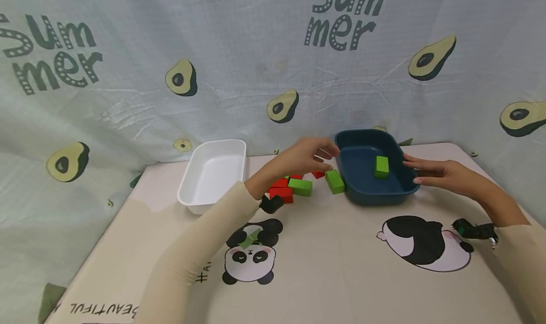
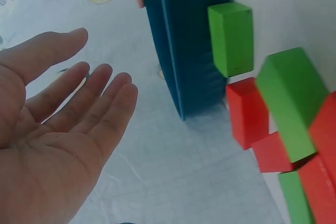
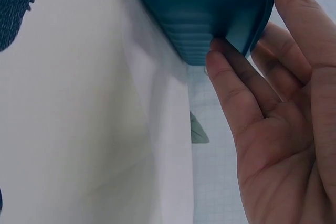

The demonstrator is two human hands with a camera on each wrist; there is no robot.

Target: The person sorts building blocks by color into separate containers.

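A dark blue bin (image 1: 377, 198) stands at the right, with one green block (image 1: 381, 167) lying inside. My left hand (image 1: 309, 155) hovers by the bin's left rim, fingers apart and slightly bent; its palm (image 2: 63, 150) holds nothing in the left wrist view. Below it, a green block (image 1: 334, 181) lies against the bin's outer left side. At the bin's right wall is my right hand (image 1: 448, 174), whose extended fingertips (image 3: 220, 61) touch the outer side in the right wrist view. A loose group of red blocks (image 1: 281, 195) and green blocks (image 1: 300, 187) lies left of the bin.
A white bin (image 1: 192, 204) stands left of the blocks. The table (image 1: 324, 276) has a cloth with panda prints. Behind it hangs a pale curtain (image 1: 239, 39) with avocado prints. Dark wrist devices (image 1: 473, 230) show near the sleeves.
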